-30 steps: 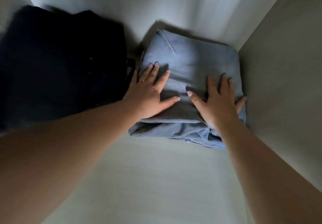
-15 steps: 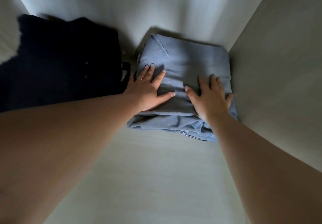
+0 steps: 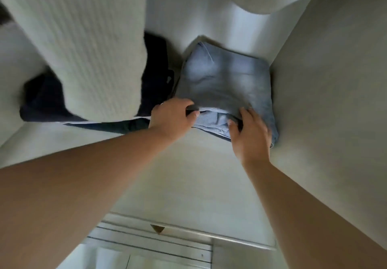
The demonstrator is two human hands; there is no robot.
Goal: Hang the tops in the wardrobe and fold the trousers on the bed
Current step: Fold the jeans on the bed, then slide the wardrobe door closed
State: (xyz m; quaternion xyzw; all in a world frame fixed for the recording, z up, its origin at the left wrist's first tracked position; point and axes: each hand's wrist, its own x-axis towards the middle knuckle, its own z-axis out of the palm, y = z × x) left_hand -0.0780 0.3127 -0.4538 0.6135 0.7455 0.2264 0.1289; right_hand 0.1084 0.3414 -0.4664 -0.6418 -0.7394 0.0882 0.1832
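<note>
Hands first: left hand (image 3: pixel 170 117) has fingers curled at the near-left edge of the folded blue trousers (image 3: pixel 225 80), thumb tip on the top fold. Looks like a grip on that edge, but the fingers are hidden under cloth so can't be sure how much it holds. Right hand (image 3: pixel 250 131) sits at the near-right corner of the trousers, thumb pinching the front layers, fingers wrapped round the side nearest the side panel (image 3: pixel 326 92).

Relative to the trousers: both hands are on the near edge, w/ the stack lying straight ahead of them, farther into the wardrobe shelf (image 3: pixel 188 176). Its long axis runs roughly left-right, far-right side close against the side panel. Right hand is the one nearer the panel; left is nearer the dark folded garment (image 3: pixel 156 76), which lies just beside the trousers on the left, approx touching.

A cream knitted top (image 3: pixel 83 49) hangs in front of that dark garment, well left of the trousers.

Judgement: next move prob. turns on the near edge, either squaring it or letting go.
</note>
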